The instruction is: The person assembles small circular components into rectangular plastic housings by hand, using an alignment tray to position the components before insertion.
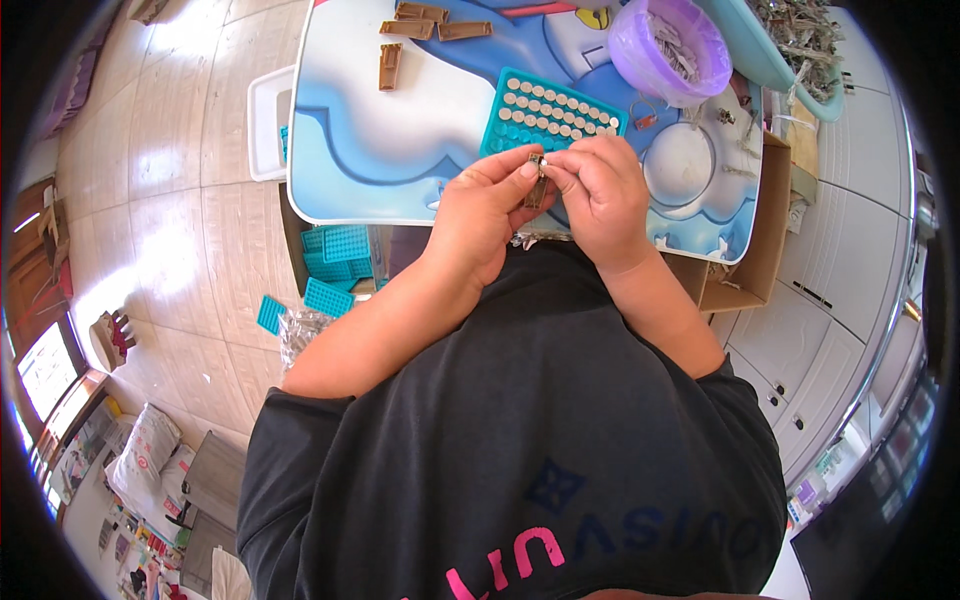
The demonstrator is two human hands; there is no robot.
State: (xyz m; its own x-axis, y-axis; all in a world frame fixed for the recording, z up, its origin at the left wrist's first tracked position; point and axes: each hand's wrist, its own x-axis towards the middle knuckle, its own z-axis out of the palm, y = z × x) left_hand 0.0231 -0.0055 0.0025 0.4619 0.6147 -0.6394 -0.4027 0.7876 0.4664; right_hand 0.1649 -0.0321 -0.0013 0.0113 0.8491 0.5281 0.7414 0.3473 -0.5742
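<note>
Close to the table's near edge, my left hand (478,208) grips a small, narrow brown casing (536,192), held roughly upright between thumb and fingers. My right hand (606,200) meets it at the top, its thumb and forefinger pinched at the casing's end. A tiny shiny bit shows between the fingertips there, too small to name. Just beyond both hands lies a teal tray (491,130) with rows of round silvery pieces (546,93); its nearest row is partly without them. Several similar brown casings (389,66) lie at the table's far left.
A purple bucket (622,62) with a plastic liner stands at the far right, beside a pale teal basin (748,45) heaped with thin strips. Under the patterned table (400,180) are teal trays (335,243) on the left and a cardboard box (772,225) on the right.
</note>
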